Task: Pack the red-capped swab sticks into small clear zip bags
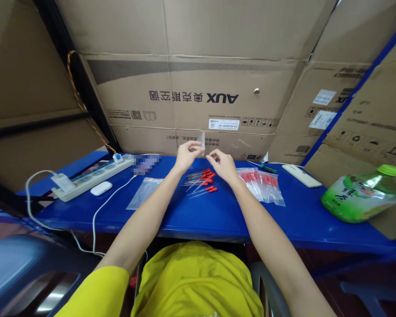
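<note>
My left hand (185, 155) is raised above the blue table (198, 211), its fingers pinched on a small clear plastic bag (203, 141) that stands upright. My right hand (222, 164) sits just to the right, fingers curled and close to the bag's lower edge; what it holds, if anything, is too small to see. Below both hands lies a loose pile of thin clear droppers with red bulbs (204, 181). Right of the pile rest several clear bags filled with red-bulbed droppers (262, 184). An empty clear bag (144, 192) lies flat to the left.
A white power strip (92, 176) with a plugged adapter and cable lies at the left, a white earbud case (100, 188) beside it. A white remote (301, 175) and a green screwdriver (266, 167) lie at the back right. A green bottle (361, 197) lies on its side. Cardboard boxes form the wall behind.
</note>
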Available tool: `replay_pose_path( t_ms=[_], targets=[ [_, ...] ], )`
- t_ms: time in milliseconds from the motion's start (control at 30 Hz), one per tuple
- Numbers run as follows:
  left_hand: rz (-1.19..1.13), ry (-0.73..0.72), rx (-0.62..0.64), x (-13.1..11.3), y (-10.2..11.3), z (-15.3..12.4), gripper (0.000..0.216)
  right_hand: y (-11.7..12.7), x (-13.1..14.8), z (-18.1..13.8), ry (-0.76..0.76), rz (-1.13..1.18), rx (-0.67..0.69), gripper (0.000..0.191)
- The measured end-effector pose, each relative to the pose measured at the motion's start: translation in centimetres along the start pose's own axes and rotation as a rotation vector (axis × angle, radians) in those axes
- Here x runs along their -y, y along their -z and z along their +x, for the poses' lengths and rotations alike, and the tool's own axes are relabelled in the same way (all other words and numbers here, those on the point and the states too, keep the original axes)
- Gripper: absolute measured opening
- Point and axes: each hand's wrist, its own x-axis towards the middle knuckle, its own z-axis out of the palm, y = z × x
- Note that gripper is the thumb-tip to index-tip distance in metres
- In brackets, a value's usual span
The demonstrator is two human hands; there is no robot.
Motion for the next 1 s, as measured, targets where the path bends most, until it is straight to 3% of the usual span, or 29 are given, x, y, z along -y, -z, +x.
replay_pose_path(
  t_ms=[167,367,600,767,1000],
  targets=[
    [0.131,-0.105,0.235,-0.1,-1.5,-1.3,0.031,-0.5,0.2,0.2,-0.077,0.366,-0.044,0.041],
    [0.151,-0.126,0.243,-0.2,-2.1,-1.9,0.028,-1.0,0.1,0.2,-0.141,0.467,-0.108,0.048],
    [0.182,-0.076,0.188,0.9,-1.9,-1.7,0.024,-1.0,0.0,0.1,-0.152,0.256,-0.088,0.037],
    [0.392,-0.164,0.139,0.9,-1.9,-1.9,0.020,-0.8,0.3,-0.1,-0.188,0.062,-0.102,0.028],
    [0.545,-0.229,0.158,0.4,-2.0,-2.3,0.008,-0.6,0.7,-0.3,-0.233,-0.034,-0.106,0.025]
  ],
)
